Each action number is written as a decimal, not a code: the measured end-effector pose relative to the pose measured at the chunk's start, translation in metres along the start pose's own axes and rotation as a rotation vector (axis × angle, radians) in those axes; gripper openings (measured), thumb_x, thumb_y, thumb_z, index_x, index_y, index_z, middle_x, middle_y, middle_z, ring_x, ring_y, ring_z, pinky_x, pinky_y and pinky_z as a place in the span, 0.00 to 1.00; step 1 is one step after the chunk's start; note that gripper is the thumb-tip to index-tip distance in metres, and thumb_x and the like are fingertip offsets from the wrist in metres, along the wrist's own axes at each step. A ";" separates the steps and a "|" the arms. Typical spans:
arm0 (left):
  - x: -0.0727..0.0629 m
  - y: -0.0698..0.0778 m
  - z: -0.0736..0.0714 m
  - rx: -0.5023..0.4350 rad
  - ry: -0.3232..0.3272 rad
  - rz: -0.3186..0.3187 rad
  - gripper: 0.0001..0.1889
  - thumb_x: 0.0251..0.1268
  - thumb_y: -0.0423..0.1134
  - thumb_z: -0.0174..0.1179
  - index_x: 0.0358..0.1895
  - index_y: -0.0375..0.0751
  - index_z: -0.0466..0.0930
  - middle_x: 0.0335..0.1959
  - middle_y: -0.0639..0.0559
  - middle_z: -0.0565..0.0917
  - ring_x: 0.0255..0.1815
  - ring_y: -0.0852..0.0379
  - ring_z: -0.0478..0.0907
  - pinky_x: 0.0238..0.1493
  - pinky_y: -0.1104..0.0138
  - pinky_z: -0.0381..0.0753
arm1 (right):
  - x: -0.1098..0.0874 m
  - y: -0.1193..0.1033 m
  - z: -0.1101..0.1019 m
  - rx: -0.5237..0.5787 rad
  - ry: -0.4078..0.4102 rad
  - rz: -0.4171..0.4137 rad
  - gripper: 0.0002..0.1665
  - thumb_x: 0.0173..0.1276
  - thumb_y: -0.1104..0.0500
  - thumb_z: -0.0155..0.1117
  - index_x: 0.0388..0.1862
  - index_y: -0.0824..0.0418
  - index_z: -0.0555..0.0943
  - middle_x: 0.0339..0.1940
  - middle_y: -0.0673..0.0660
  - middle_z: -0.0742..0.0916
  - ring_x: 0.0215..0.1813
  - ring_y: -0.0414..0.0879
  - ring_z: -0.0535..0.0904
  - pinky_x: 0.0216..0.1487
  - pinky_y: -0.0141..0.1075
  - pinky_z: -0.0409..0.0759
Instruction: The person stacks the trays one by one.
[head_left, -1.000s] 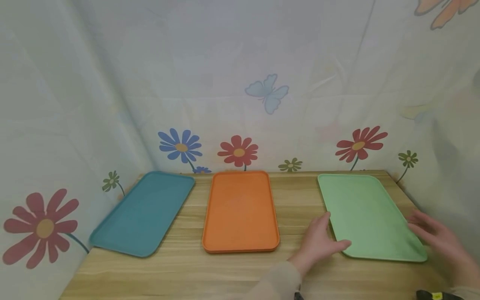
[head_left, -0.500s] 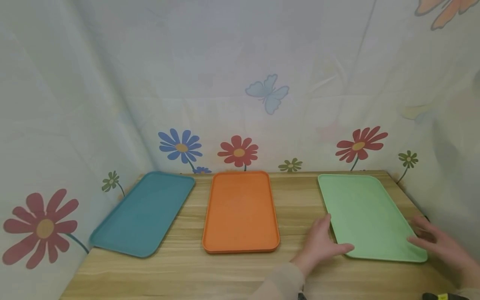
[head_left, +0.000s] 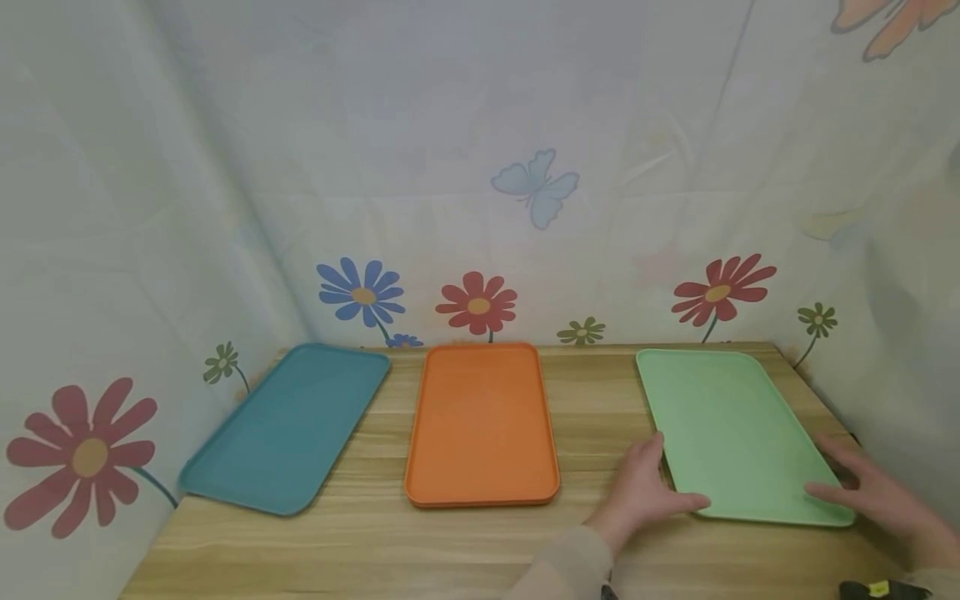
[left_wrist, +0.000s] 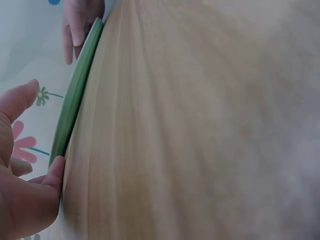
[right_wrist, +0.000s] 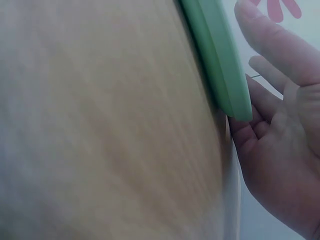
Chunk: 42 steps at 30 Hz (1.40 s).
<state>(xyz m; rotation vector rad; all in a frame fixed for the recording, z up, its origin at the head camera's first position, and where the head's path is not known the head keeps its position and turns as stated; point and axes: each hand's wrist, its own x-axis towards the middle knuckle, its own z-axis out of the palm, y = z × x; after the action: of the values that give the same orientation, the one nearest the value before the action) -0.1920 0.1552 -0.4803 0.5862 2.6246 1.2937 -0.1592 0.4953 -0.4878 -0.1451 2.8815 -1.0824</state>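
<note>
On the right of the table lies a light green tray [head_left: 738, 437] with a low rim. My left hand [head_left: 637, 492] is at its left long side, thumb spread over the near left corner and fingertips right at the edge. In the left wrist view the thumb of the left hand [left_wrist: 25, 195] stands raised, away from the tray edge [left_wrist: 75, 100]. At the opposite side, my right hand [head_left: 873, 492] has its thumb above the tray's surface. The right wrist view shows the right hand [right_wrist: 285, 130] with thumb lifted and lower fingers beside the tray's corner [right_wrist: 235, 100], partly hidden by it.
An orange tray [head_left: 483, 425], apparently more than one stacked, lies mid-table. Further left is a blue tray [head_left: 288, 429], set at an angle. A flowered cloth [head_left: 420, 167] hangs behind the wooden table [head_left: 360, 542] and along both sides.
Both hands have shifted slightly toward the near end of the green tray. The right thumb has come further over its surface. All the trays stay where they were.
</note>
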 end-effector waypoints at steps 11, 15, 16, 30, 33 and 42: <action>0.004 -0.001 0.002 0.084 0.006 0.004 0.51 0.45 0.59 0.77 0.74 0.42 0.65 0.69 0.51 0.71 0.68 0.57 0.67 0.65 0.68 0.66 | 0.003 -0.003 0.002 -0.007 0.015 0.014 0.52 0.71 0.58 0.64 0.73 0.83 0.41 0.66 0.92 0.50 0.65 0.88 0.45 0.56 0.77 0.54; 0.004 0.000 0.002 0.126 0.009 0.016 0.51 0.44 0.59 0.77 0.73 0.41 0.66 0.69 0.51 0.71 0.69 0.56 0.66 0.66 0.68 0.64 | 0.003 -0.001 0.005 0.040 0.032 -0.028 0.49 0.71 0.62 0.63 0.72 0.84 0.43 0.66 0.92 0.52 0.66 0.87 0.42 0.61 0.76 0.43; 0.004 0.000 0.002 0.137 0.010 0.019 0.51 0.44 0.59 0.77 0.73 0.41 0.66 0.69 0.51 0.71 0.69 0.56 0.66 0.66 0.68 0.64 | 0.002 0.000 0.006 0.040 0.040 -0.040 0.49 0.71 0.62 0.63 0.72 0.85 0.43 0.66 0.92 0.52 0.67 0.86 0.41 0.64 0.74 0.41; 0.004 0.001 0.007 0.237 0.028 0.010 0.49 0.43 0.60 0.78 0.70 0.43 0.71 0.65 0.53 0.74 0.66 0.57 0.68 0.65 0.68 0.65 | 0.003 0.001 0.007 -0.043 0.080 -0.056 0.46 0.67 0.63 0.67 0.69 0.87 0.52 0.63 0.91 0.60 0.61 0.86 0.55 0.56 0.70 0.63; 0.004 0.001 0.008 0.244 0.040 0.007 0.47 0.42 0.60 0.78 0.69 0.44 0.73 0.63 0.54 0.75 0.65 0.58 0.69 0.64 0.69 0.66 | 0.003 -0.001 0.007 -0.036 0.082 -0.047 0.47 0.67 0.63 0.67 0.69 0.87 0.51 0.63 0.91 0.60 0.61 0.86 0.54 0.55 0.75 0.56; 0.005 -0.002 0.012 0.242 0.076 0.025 0.45 0.42 0.59 0.79 0.67 0.44 0.75 0.60 0.56 0.77 0.62 0.59 0.71 0.63 0.69 0.67 | 0.003 0.000 0.008 -0.056 0.104 -0.054 0.45 0.66 0.62 0.68 0.67 0.88 0.54 0.62 0.91 0.61 0.60 0.86 0.57 0.53 0.76 0.57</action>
<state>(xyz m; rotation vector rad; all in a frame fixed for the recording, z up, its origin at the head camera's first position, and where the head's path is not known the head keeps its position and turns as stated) -0.1936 0.1649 -0.4889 0.6159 2.8689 1.0312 -0.1615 0.4896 -0.4936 -0.1762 3.0186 -1.0478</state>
